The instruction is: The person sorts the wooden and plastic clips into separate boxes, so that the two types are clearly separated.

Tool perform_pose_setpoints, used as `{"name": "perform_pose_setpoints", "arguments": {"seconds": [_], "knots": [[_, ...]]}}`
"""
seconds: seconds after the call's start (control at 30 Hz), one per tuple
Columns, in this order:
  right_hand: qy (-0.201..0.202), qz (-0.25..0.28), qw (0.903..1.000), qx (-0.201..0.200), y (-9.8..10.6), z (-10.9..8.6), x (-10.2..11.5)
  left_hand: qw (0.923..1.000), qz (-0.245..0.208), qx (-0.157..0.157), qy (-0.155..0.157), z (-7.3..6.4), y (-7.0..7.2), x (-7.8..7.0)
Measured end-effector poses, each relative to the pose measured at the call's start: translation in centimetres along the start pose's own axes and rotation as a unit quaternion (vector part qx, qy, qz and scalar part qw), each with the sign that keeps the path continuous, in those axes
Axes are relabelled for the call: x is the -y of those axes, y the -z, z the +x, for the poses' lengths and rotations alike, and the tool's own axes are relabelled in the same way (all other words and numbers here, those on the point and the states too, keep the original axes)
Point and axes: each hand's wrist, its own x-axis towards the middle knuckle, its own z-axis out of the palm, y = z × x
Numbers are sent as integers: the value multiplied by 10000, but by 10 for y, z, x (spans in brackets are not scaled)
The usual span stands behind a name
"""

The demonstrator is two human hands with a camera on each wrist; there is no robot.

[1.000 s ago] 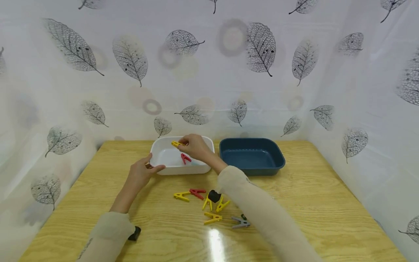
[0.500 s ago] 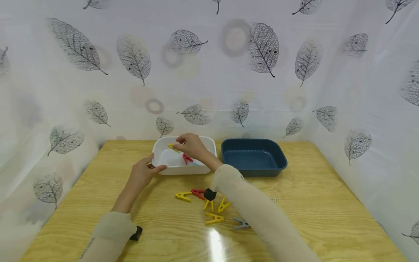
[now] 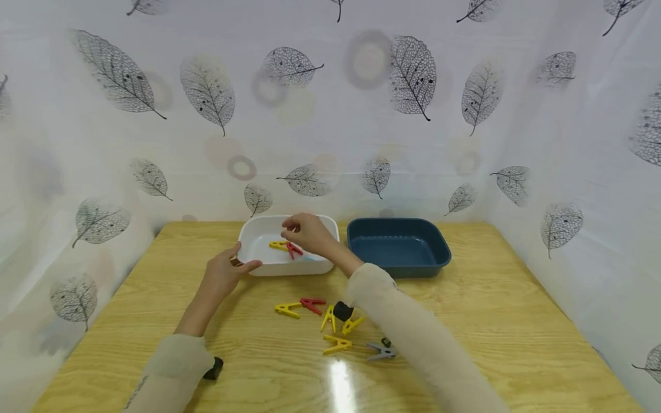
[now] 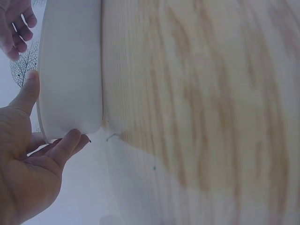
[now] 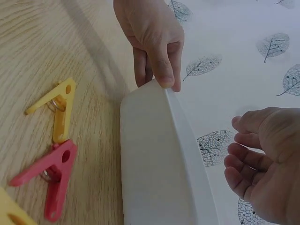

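My left hand [image 3: 221,278] grips the left end of a white plastic tub [image 3: 291,268], thumb at the rim and fingers along the outside wall. Over the tub hovers my right hand [image 3: 312,234], its fingers loosely bent; the right wrist view shows this hand [image 5: 276,159] holding nothing. Inside the tub a yellow spring clip [image 3: 277,245] lies against a red spring clip [image 3: 293,250]. A bit of light blue shows beside them, partly covered by the right forearm. On the table before the tub lie another red clip [image 3: 312,304], several yellow clips [image 3: 337,344] and a grey clip [image 3: 381,350].
To the right of the white tub stands a dark blue tub [image 3: 397,271] with nothing visible in it. A leaf-patterned curtain [image 3: 330,143] closes off the back and sides of the wooden table [image 3: 248,367]. The right sleeve hides part of the tabletop.
The right hand has let go of the yellow clip, which now lies in the white tub touching the red one. The left hand stays on the tub.
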Motion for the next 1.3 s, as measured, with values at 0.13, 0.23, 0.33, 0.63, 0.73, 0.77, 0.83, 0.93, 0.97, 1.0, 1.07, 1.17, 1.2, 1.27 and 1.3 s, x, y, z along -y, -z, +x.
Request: {"name": "perform_pose_setpoints", "arguments": {"seconds": [0.13,0.23,0.33,0.63,0.73,0.77,0.83,0.93,0.97,1.0,1.07,1.17,1.2,1.27,1.3], "knots": [[230,101,9996,-117,10,-14,-3,10000,6,-13,-25,0,0,-1],[427,296,9986,-120,18,-26,-5,10000,24,-24,-14,1,1,0],[545,514,9972,-33,26,-38,-6,10000,71,-17,6,1,1,0],[599,600,9964,78,47,-74,-7,9998,168,29,32,0,1,0],[583,614,9964,74,52,-85,-8,9998,162,55,70,0,2,-1],[559,623,9965,76,53,-88,-9,9998,164,56,79,0,2,-1],[496,652,9966,70,56,-96,-10,9998,169,60,86,0,2,-1],[335,696,9970,74,61,-106,-13,9998,181,56,73,0,2,-1],[306,702,9970,70,62,-109,-14,9998,183,53,65,-1,2,-1],[290,710,9970,60,64,-113,-15,9998,178,53,59,-1,1,0],[269,696,9972,41,67,-120,-17,9998,181,49,37,-1,1,0],[309,639,9975,-14,70,-130,-21,9999,162,46,6,-2,1,0],[305,644,9975,-24,71,-133,-23,9999,164,47,1,-2,1,-1],[276,669,9974,-37,73,-139,-26,9999,166,47,-10,-2,1,-1],[256,691,9973,-37,74,-142,-27,9998,184,47,-13,-2,1,-1]]}}
